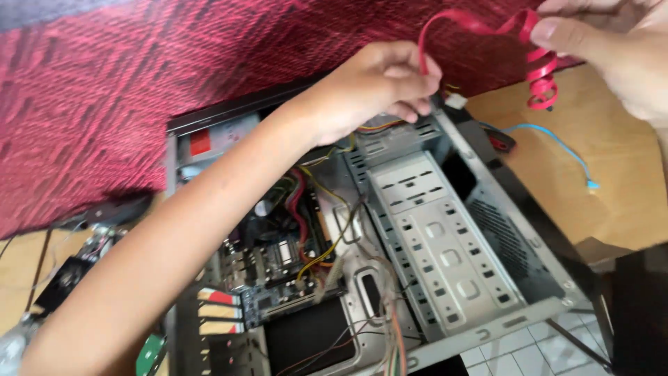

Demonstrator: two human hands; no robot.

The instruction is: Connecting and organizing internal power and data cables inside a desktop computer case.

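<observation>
The head view looks down into an open computer case [487,292] lying on its side, its drive cage and motherboard [278,257] exposed. The left hand [379,87] reaches across the case from the lower left, and its fingers [410,80] pinch one end of a flat red cable [480,26] just above the case's upper edge. The cable arches up and to the right to the right hand [612,49], where the thumb and fingers press on it; from there the rest hangs in loose coils beside the palm, above a wooden desk [626,188]. A thin blue cable [557,143] lies on that desk, well apart from both hands. Bundles of yellow, red and grey wires [334,244] trail across the inside of the case. A red woven cloth [125,90] covers the surface behind the case, and white floor tiles [529,351] show at the bottom right.
</observation>
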